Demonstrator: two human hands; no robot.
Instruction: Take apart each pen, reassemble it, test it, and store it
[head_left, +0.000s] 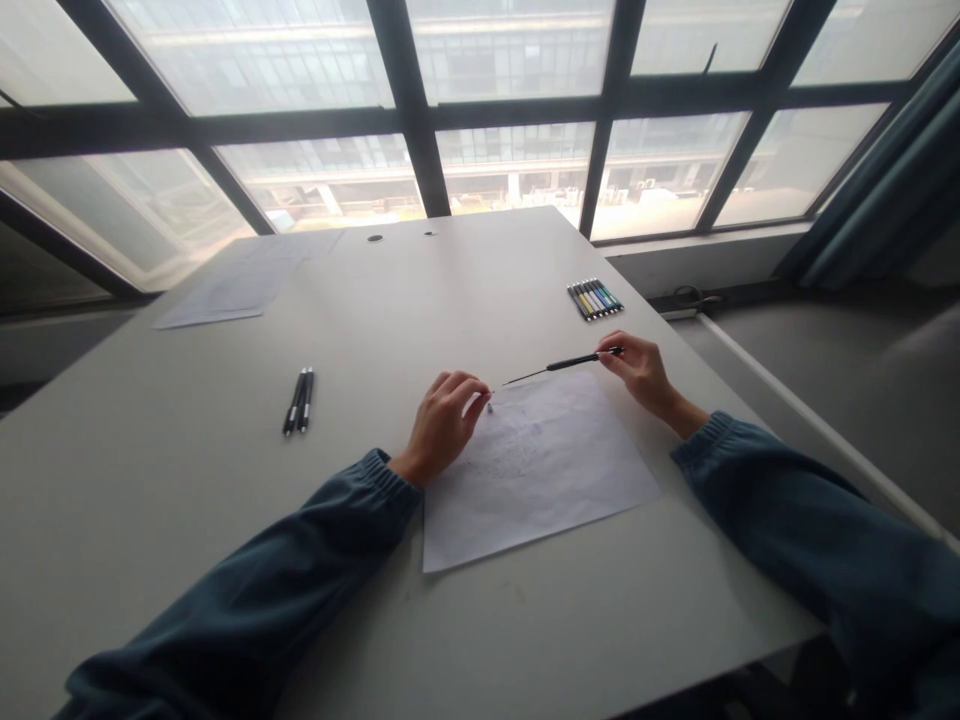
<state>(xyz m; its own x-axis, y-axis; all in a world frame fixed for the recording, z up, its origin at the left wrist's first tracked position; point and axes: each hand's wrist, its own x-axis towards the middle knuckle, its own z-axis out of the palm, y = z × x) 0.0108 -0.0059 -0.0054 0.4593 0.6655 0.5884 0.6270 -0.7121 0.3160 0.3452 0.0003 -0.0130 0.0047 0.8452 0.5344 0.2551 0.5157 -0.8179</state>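
My right hand pinches the rear end of a slim black pen. A long, thin dark rod extends from its front, toward my left hand. My left hand has thumb and index finger closed together at the rod's tip, with a tiny pale bit at the fingertips too small to name. Just under those fingertips is a small grey-white piece. Both hands are over a white sheet of paper bearing faint pencil-like marks; the left wrist is at its left edge.
Two or three black pens lie to the left on the white table. A row of several pens with coloured bands lies at the right. More paper sheets lie at the far left. Windows stand beyond the table.
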